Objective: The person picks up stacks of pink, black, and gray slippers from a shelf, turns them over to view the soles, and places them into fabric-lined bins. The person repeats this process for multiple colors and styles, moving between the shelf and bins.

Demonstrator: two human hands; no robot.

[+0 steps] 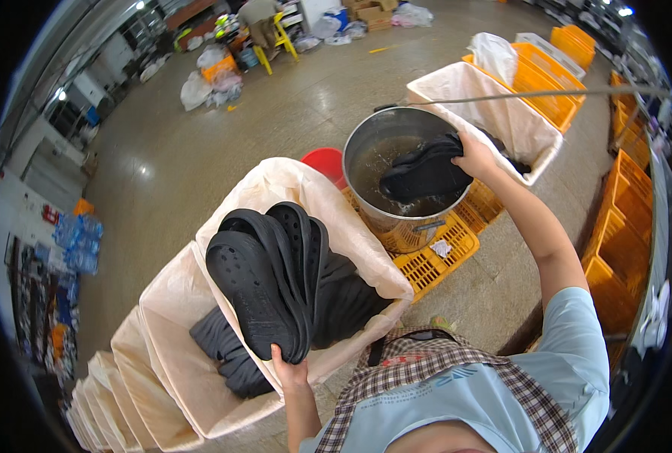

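Note:
My left hand (289, 371) grips a fanned stack of black foam clogs (254, 283) by their lower ends. They are held over a cloth-lined bin (355, 245) with more black clogs (343, 294) lying in it. My right arm reaches out over a round metal pot (385, 220) with cloudy liquid in it. There my right hand (475, 157) is closed on the near end of another bunch of black clogs (425, 175), tilted down at the liquid. Their lower edges seem to touch it.
The pot stands on yellow plastic crates (440, 257), beside a red bucket (324, 162). Another lined bin (502, 117) with dark items is beyond it, crossed by a thin pole (547, 95). More lined bins (136, 377) line up at left; orange crates (615, 249) stand at right.

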